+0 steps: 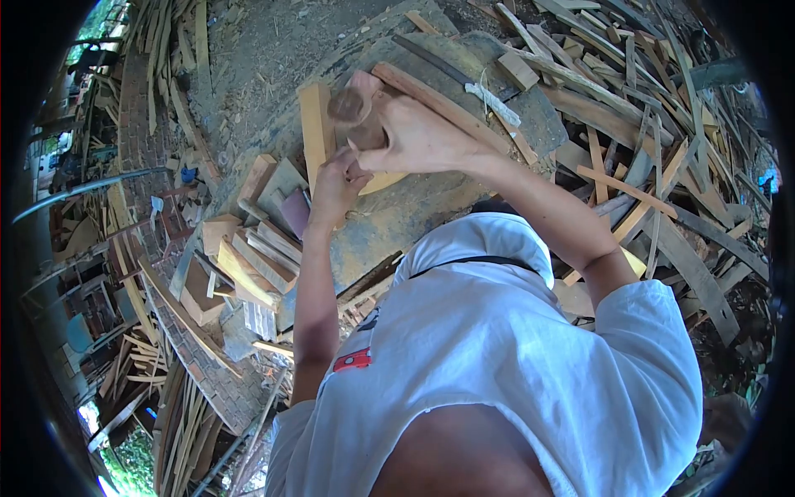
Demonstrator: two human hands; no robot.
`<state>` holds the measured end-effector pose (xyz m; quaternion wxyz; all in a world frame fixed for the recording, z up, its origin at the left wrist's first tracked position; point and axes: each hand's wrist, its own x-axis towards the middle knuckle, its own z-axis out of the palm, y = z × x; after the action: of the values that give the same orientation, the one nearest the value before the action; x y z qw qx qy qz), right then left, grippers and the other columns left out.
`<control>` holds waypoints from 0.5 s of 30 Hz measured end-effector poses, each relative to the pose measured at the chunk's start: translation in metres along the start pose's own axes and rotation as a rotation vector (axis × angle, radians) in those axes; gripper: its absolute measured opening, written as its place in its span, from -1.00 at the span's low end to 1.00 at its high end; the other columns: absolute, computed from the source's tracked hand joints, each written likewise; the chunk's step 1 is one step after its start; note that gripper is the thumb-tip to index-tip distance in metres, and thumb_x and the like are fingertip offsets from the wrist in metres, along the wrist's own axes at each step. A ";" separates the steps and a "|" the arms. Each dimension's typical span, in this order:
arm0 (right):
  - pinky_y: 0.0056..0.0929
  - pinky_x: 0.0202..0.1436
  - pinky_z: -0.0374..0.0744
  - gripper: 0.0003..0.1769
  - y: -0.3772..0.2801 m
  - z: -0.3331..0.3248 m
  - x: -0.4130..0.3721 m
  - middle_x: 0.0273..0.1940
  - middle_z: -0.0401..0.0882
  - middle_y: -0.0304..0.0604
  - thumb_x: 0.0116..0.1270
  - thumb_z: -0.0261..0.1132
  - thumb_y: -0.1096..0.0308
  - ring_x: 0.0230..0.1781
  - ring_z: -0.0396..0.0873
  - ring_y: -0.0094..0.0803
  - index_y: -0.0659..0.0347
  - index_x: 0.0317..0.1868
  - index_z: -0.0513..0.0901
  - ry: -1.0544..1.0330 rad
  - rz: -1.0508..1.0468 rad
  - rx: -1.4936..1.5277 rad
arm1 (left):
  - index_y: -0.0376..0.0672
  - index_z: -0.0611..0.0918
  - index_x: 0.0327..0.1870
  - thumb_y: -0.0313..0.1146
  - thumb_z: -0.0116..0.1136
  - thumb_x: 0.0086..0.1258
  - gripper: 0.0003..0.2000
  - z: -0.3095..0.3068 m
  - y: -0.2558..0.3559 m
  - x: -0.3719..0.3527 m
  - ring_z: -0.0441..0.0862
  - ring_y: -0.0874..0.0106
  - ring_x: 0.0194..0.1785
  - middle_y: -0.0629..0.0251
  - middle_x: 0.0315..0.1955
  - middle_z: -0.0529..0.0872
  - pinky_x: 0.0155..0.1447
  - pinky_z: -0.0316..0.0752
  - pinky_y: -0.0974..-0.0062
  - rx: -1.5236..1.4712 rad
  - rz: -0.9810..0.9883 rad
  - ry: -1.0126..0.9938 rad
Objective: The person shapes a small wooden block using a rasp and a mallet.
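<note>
My right hand [426, 137] is wrapped round a brown wooden piece [349, 106] with a rounded, blurred end, above the worktop [406, 211]. Close below it, my left hand [335, 186] has its fingers curled together near the lower end of that piece. What the left fingers pinch is hidden. A yellowish board [315, 128] lies just beyond the left hand, and a pale piece of wood [383, 180] shows under both hands. Behind the right hand lies a long reddish-brown wooden bar [443, 103].
A long dark tool with a white-wrapped handle [494, 104] lies at the back of the worktop, beside a small wood block [517, 71]. Several offcuts [263, 261] are stacked at the left. A large heap of scrap wood [629, 116] rises on the right.
</note>
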<state>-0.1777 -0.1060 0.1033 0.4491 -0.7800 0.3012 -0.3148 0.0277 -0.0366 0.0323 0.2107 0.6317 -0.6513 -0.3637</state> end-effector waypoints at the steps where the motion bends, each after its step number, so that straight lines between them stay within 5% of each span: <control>1: -0.17 -0.30 0.55 -0.55 -0.003 -0.001 0.000 -0.52 0.56 0.17 -0.10 0.29 0.11 -0.46 0.60 0.02 0.42 -0.41 0.54 0.000 0.015 0.043 | -0.28 0.58 -0.09 -0.62 0.35 0.00 -0.62 0.000 -0.002 0.001 0.64 0.26 -0.24 0.14 -0.19 0.64 -0.12 0.54 0.38 0.014 0.033 -0.008; 15: -0.21 -0.33 0.54 -0.58 0.026 0.016 -0.004 -0.48 0.57 0.10 -0.06 0.30 0.18 -0.48 0.58 -0.05 0.34 -0.25 0.56 0.033 0.026 0.117 | -0.27 0.56 0.04 -0.63 0.31 0.02 -0.54 -0.012 0.029 0.001 0.63 0.16 -0.06 0.10 -0.05 0.62 0.02 0.52 0.37 0.178 -0.050 -0.064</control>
<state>-0.1726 -0.1057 0.0729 0.4928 -0.7433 0.2997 -0.3391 0.0173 -0.0421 0.0612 0.1235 0.6520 -0.6716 -0.3295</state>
